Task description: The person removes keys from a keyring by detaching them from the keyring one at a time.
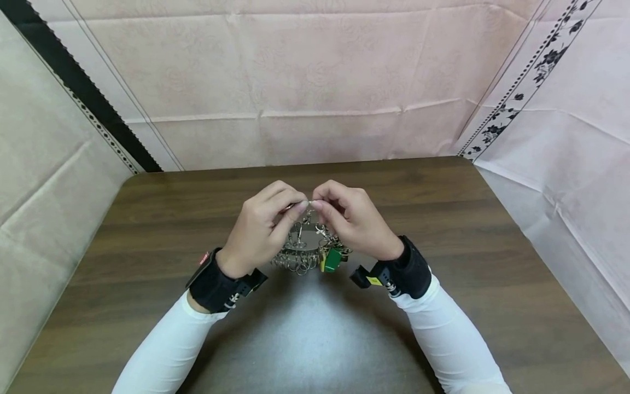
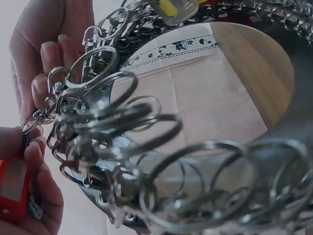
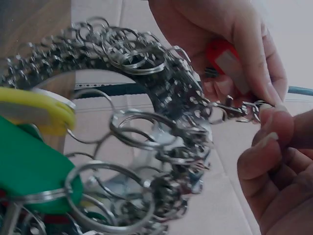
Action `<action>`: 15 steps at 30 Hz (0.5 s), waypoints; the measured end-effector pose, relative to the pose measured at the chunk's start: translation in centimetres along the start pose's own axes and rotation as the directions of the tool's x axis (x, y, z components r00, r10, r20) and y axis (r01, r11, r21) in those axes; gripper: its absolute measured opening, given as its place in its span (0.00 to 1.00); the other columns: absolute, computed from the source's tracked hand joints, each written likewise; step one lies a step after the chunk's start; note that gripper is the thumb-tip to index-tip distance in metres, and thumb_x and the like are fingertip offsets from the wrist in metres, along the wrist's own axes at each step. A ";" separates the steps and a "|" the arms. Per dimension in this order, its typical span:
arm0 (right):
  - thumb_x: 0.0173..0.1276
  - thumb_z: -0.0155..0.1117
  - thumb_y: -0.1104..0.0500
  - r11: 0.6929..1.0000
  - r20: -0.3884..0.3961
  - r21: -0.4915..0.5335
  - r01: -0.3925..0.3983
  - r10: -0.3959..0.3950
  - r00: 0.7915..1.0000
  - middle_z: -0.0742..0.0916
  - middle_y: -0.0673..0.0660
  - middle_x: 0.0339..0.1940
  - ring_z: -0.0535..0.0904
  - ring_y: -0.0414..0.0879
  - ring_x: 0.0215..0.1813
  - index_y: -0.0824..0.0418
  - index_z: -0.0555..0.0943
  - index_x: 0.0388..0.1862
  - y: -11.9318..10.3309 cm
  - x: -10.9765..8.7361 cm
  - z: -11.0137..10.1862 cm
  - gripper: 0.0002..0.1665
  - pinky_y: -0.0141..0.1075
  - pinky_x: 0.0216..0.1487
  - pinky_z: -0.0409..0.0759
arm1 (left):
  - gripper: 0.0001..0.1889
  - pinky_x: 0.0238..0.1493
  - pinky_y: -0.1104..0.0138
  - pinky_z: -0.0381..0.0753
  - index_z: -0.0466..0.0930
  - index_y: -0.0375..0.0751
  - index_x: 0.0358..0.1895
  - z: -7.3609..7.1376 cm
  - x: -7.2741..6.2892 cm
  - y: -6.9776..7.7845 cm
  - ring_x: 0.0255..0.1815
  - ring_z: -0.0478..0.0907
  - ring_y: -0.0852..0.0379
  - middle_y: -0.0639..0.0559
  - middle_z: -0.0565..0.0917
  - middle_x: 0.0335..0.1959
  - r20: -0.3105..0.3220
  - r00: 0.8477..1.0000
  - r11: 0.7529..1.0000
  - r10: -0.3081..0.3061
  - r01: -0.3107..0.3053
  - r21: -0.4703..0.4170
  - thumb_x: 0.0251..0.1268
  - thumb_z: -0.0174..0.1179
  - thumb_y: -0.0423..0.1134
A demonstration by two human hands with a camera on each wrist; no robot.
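Note:
In the head view my left hand [image 1: 266,227] and right hand [image 1: 356,219] meet fingertip to fingertip above a round bunch of metal key rings [image 1: 301,262]. The left fingers curl around a red key tag [image 2: 13,188] with a pale label, and what looks like a key hangs beside it. Both hands pinch a small metal ring [image 3: 253,108] between thumb and fingers. A short chain with a clasp [image 3: 230,108] links it to the bunch. Fingertips hide part of that ring. Green [image 1: 332,260] and yellow key tags [image 3: 36,110] hang on the bunch.
The bunch circles a smooth round centre [image 1: 310,239]; whether it is a mirror or an opening cannot be told. Beneath lies a brown wooden table [image 1: 197,219]. Pale patterned cloth [image 1: 315,71] hangs behind and at both sides. Black straps with cameras [image 1: 214,284] circle both wrists.

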State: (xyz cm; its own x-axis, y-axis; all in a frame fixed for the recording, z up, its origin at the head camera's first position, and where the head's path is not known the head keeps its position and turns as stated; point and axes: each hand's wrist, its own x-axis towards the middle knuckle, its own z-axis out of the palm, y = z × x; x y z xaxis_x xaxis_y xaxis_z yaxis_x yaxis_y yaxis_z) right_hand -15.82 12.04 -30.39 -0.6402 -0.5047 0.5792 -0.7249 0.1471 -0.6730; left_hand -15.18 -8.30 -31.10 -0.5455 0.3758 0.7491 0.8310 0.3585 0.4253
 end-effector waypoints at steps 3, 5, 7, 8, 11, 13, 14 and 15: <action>0.74 0.56 0.73 1.000 -0.018 0.020 0.001 -0.001 1.000 0.79 0.56 0.24 0.72 0.40 0.19 0.68 0.75 0.39 -0.1 0.0 0.2 0.03 0.31 0.21 0.74 | 0.04 0.36 0.75 0.75 0.86 0.37 0.40 -0.1 0.0 0.0 0.35 0.75 0.62 0.50 0.83 0.37 -0.028 1.000 1.000 -0.014 0.013 -0.026 0.70 0.62 0.29; 0.75 0.56 0.72 1.000 -0.032 0.031 0.003 -0.002 0.999 0.79 0.57 0.24 0.72 0.41 0.19 0.68 0.75 0.39 0.0 0.0 0.2 0.03 0.31 0.21 0.75 | 0.04 0.38 0.76 0.76 0.86 0.37 0.40 -0.1 0.0 0.0 0.36 0.76 0.62 0.49 0.84 0.37 -0.042 0.999 0.999 -0.016 0.014 -0.038 0.70 0.62 0.29; 0.75 0.56 0.72 0.999 -0.048 0.041 0.009 -0.007 0.999 0.79 0.58 0.24 0.73 0.41 0.19 0.69 0.75 0.40 0.0 0.0 0.3 0.02 0.31 0.20 0.75 | 0.05 0.39 0.76 0.77 0.87 0.36 0.41 0.0 0.0 0.0 0.37 0.77 0.61 0.49 0.84 0.37 -0.050 0.999 0.999 -0.012 0.010 -0.045 0.69 0.62 0.28; 0.75 0.56 0.72 0.999 -0.056 0.045 0.011 -0.009 0.998 0.79 0.58 0.24 0.73 0.41 0.19 0.69 0.75 0.40 0.0 -0.1 0.3 0.02 0.31 0.20 0.75 | 0.05 0.40 0.76 0.77 0.87 0.36 0.41 0.0 0.0 0.0 0.37 0.78 0.61 0.48 0.85 0.38 -0.054 0.998 0.999 -0.009 0.007 -0.046 0.69 0.62 0.28; 0.75 0.55 0.72 0.998 -0.076 0.063 0.018 -0.013 0.997 0.79 0.58 0.24 0.73 0.41 0.19 0.69 0.75 0.40 -0.1 -0.1 0.4 0.02 0.31 0.20 0.75 | 0.05 0.41 0.75 0.78 0.87 0.36 0.42 0.0 0.0 -0.1 0.39 0.80 0.59 0.47 0.86 0.39 -0.066 0.998 0.999 0.002 -0.005 -0.038 0.69 0.63 0.28; 0.75 0.55 0.73 0.997 -0.090 0.079 0.016 -0.009 0.996 0.79 0.57 0.24 0.73 0.41 0.19 0.70 0.75 0.40 -0.1 -0.1 0.5 0.03 0.32 0.20 0.75 | 0.05 0.42 0.75 0.79 0.88 0.36 0.42 0.1 0.0 -0.2 0.40 0.81 0.58 0.47 0.86 0.39 -0.075 0.997 0.999 0.012 -0.014 -0.031 0.69 0.63 0.28; 0.75 0.55 0.73 0.996 -0.095 0.089 0.013 -0.005 0.995 0.79 0.57 0.24 0.73 0.41 0.19 0.70 0.75 0.40 -0.1 -0.1 0.5 0.03 0.32 0.20 0.75 | 0.05 0.42 0.75 0.79 0.88 0.36 0.42 0.1 0.0 -0.2 0.41 0.81 0.58 0.47 0.86 0.39 -0.081 0.997 0.999 0.016 -0.019 -0.029 0.69 0.63 0.28; 0.75 0.54 0.74 0.995 -0.101 0.100 0.009 0.001 0.995 0.80 0.57 0.23 0.73 0.41 0.19 0.70 0.75 0.40 0.0 -0.1 0.5 0.03 0.32 0.20 0.75 | 0.05 0.42 0.75 0.79 0.88 0.36 0.42 0.1 0.0 -0.3 0.41 0.81 0.57 0.47 0.86 0.39 -0.087 0.996 0.999 0.021 -0.024 -0.029 0.69 0.63 0.29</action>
State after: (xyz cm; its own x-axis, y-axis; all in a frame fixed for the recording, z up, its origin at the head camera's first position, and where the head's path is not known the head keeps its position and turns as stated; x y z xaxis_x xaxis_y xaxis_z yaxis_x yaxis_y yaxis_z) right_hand -15.58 11.62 -30.68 -0.6634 -0.4161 0.6219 -0.7015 0.0566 -0.7105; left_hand -15.41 -8.31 -31.29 -0.5162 0.3076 0.7993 0.8466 0.3243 0.4220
